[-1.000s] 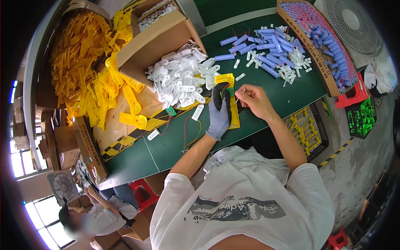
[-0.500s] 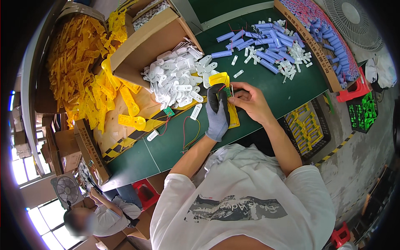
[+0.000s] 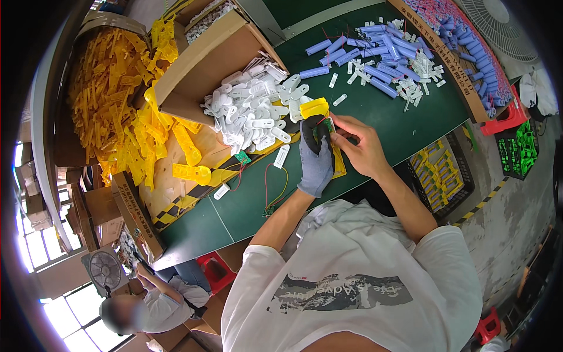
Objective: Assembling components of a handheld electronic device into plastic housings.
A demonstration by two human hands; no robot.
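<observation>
My left hand (image 3: 316, 158), in a grey and black glove, is closed around a yellow plastic casing (image 3: 315, 108) over the near edge of the green table. A small green circuit board (image 3: 329, 124) with a thin red wire sits at the casing, partly covered by the gloved fingers. My bare right hand (image 3: 365, 149) is closed, its thumb and fingertips pinched at the board's right side; what they grip is too small to make out. Left of my hands lie a white tag-like part (image 3: 281, 156) with wires and another green circuit board (image 3: 243, 157).
White plastic covers (image 3: 252, 111) spill from a cardboard box (image 3: 205, 64). Yellow casings (image 3: 111, 88) heap at the left. Blue cylindrical cells (image 3: 384, 64) lie at the back right, beside a carton of cells (image 3: 463, 76). A black crate (image 3: 463, 176) stands right. Another person (image 3: 170, 305) sits lower left.
The view has shifted slightly, so the scene sits a little lower and further right. My right fingers have drawn in closer against the board; my left hand keeps its hold on the casing.
</observation>
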